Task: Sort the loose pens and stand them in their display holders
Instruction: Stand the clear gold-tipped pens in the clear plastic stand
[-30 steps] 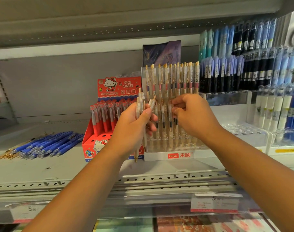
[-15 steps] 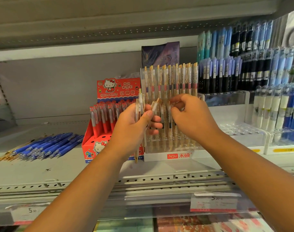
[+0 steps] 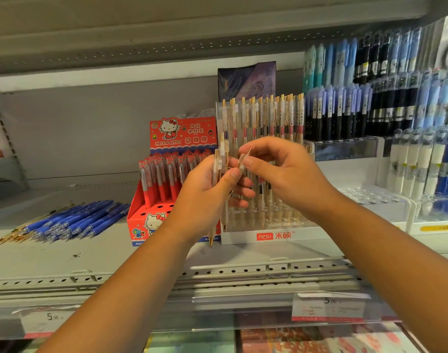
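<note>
- The left hand is curled round a small bunch of clear-barrelled, gold-tipped click pens. It holds them upright in front of the clear plastic display holder with the white "hesu" base, with the gold points hanging below the palm.
- The right hand pinches the top of a single pen from that bunch between thumb and forefinger, its other fingers loosely bent. The pen leans out of the bunch, which looks like one being picked off to go into a socket.
- Keeping the bunch in one fist probably leaves the other hand free to feed pens in one at a time.
- The holder already has a full back row of matching pens standing upright. Its front rows are mostly hidden behind the hands, so I cannot tell which holes are free.
- Just left of the holder stands a red cardboard Hello Kitty box of red-capped pens.
- Well left of the holder, a heap of loose blue pens lies flat on the grey metal shelf, unsorted, with a few gold-tipped ones at its far end.
- Right of the holder are tiered racks of black, blue and white pens.
- Below the holder, the shelf's perforated front edge carries price tags, and another shelf sits overhead. This looks like a shop aisle.
</note>
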`<action>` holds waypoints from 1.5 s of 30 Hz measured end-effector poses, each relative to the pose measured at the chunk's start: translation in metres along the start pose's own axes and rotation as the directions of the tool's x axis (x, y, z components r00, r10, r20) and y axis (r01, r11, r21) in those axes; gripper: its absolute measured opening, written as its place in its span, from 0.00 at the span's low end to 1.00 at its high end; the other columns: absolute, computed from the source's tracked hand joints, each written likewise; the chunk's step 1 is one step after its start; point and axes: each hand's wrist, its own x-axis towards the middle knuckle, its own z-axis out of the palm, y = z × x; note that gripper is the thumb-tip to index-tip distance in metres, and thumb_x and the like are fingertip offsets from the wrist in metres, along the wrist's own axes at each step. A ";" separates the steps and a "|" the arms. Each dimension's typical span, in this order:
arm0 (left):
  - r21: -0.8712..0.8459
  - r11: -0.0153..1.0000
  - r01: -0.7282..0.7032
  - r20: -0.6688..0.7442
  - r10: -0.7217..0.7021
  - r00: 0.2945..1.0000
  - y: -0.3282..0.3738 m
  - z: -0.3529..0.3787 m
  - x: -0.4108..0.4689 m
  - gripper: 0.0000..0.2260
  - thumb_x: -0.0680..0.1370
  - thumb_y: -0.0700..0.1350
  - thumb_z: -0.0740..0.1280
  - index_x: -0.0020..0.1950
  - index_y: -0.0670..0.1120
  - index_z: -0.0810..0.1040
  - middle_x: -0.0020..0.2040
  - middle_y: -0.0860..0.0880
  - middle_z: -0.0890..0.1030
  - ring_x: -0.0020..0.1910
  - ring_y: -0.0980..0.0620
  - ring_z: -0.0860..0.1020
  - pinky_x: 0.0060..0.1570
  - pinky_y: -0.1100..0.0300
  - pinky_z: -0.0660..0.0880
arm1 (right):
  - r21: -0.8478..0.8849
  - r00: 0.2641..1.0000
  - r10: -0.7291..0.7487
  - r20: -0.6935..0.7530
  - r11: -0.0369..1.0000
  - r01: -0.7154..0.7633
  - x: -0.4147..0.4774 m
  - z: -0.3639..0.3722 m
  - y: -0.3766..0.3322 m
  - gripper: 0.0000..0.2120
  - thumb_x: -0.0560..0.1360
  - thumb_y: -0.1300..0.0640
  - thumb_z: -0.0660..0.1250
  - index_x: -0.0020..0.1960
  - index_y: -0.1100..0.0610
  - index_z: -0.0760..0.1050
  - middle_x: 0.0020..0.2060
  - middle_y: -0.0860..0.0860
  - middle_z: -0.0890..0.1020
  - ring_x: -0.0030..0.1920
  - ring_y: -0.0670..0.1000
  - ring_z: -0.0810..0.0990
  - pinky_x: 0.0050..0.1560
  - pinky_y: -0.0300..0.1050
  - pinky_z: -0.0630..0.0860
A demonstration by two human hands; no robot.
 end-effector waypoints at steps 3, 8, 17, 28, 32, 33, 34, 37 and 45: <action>0.002 1.000 0.020 0.012 -0.020 1.000 -0.001 0.000 0.000 0.05 0.82 0.39 0.62 0.56 0.44 0.76 0.41 0.45 0.84 0.41 0.46 0.84 0.41 0.53 0.83 | 0.052 0.999 0.031 0.008 0.998 -0.031 0.001 -0.002 0.002 0.07 0.77 0.62 0.68 0.54 0.55 0.81 0.44 0.47 0.83 0.45 0.42 0.81 0.46 0.36 0.77; 0.009 1.000 0.021 -0.009 -0.021 1.000 -0.001 -0.001 -0.001 0.08 0.82 0.42 0.62 0.57 0.48 0.80 0.46 0.45 0.86 0.44 0.44 0.85 0.45 0.54 0.82 | 0.156 0.999 0.048 0.024 0.986 -0.051 0.002 -0.004 0.002 0.07 0.76 0.63 0.68 0.53 0.56 0.80 0.47 0.50 0.86 0.49 0.47 0.84 0.46 0.38 0.79; -0.017 0.997 0.070 -0.052 -0.071 0.996 -0.001 -0.002 0.001 0.08 0.84 0.38 0.59 0.55 0.41 0.77 0.41 0.43 0.83 0.39 0.46 0.83 0.43 0.52 0.83 | 0.350 0.983 0.108 -0.147 0.936 -0.051 0.004 -0.015 0.001 0.05 0.75 0.60 0.69 0.51 0.57 0.77 0.42 0.53 0.84 0.41 0.57 0.87 0.38 0.48 0.84; 0.217 0.973 0.076 -0.090 -0.057 0.994 -0.001 -0.004 0.002 0.06 0.83 0.43 0.61 0.55 0.51 0.77 0.35 0.52 0.79 0.26 0.58 0.68 0.28 0.63 0.67 | 0.010 0.900 -0.043 -0.433 0.999 0.053 0.008 -0.027 0.009 0.08 0.72 0.56 0.75 0.47 0.50 0.77 0.43 0.51 0.83 0.39 0.47 0.85 0.30 0.40 0.80; 0.228 0.971 0.068 -0.067 -0.054 0.996 -0.004 -0.006 0.001 0.06 0.83 0.50 0.62 0.50 0.56 0.79 0.33 0.56 0.75 0.26 0.60 0.69 0.28 0.67 0.66 | 0.007 0.868 -0.043 -0.494 0.999 0.053 0.010 -0.031 0.012 0.09 0.72 0.55 0.76 0.48 0.53 0.78 0.43 0.51 0.83 0.41 0.48 0.84 0.30 0.40 0.80; 0.183 0.980 0.077 -0.052 -0.069 0.996 -0.004 -0.006 0.001 0.06 0.82 0.51 0.63 0.50 0.55 0.78 0.33 0.56 0.74 0.26 0.60 0.68 0.27 0.67 0.65 | -0.001 0.866 -0.041 -0.498 0.999 0.046 0.011 -0.031 0.012 0.10 0.72 0.54 0.76 0.49 0.54 0.78 0.43 0.51 0.83 0.41 0.48 0.84 0.30 0.39 0.80; 0.107 0.990 0.091 -0.036 -0.088 0.996 -0.003 -0.006 0.001 0.05 0.80 0.50 0.63 0.51 0.52 0.78 0.34 0.53 0.73 0.26 0.58 0.66 0.26 0.66 0.63 | -0.010 0.866 -0.039 -0.498 0.999 0.039 0.011 -0.030 0.013 0.10 0.72 0.54 0.76 0.49 0.54 0.77 0.43 0.51 0.83 0.41 0.48 0.84 0.30 0.39 0.80; -0.065 0.991 0.121 -0.026 -0.123 0.992 0.000 -0.005 0.002 0.12 0.74 0.46 0.58 0.54 0.45 0.75 0.33 0.49 0.74 0.26 0.54 0.61 0.26 0.60 0.54 | -0.039 0.872 -0.042 -0.488 0.999 0.027 0.012 -0.027 0.015 0.09 0.72 0.54 0.76 0.48 0.52 0.77 0.42 0.49 0.82 0.42 0.49 0.84 0.30 0.38 0.80; 0.164 0.984 0.075 -0.090 -0.061 0.994 0.003 -0.001 -0.001 0.11 0.84 0.40 0.54 0.53 0.49 0.76 0.41 0.45 0.80 0.30 0.52 0.70 0.28 0.58 0.68 | -0.155 0.902 -0.045 -0.430 0.988 -0.025 0.013 -0.025 0.021 0.09 0.71 0.52 0.76 0.47 0.50 0.77 0.42 0.48 0.81 0.44 0.50 0.83 0.39 0.51 0.84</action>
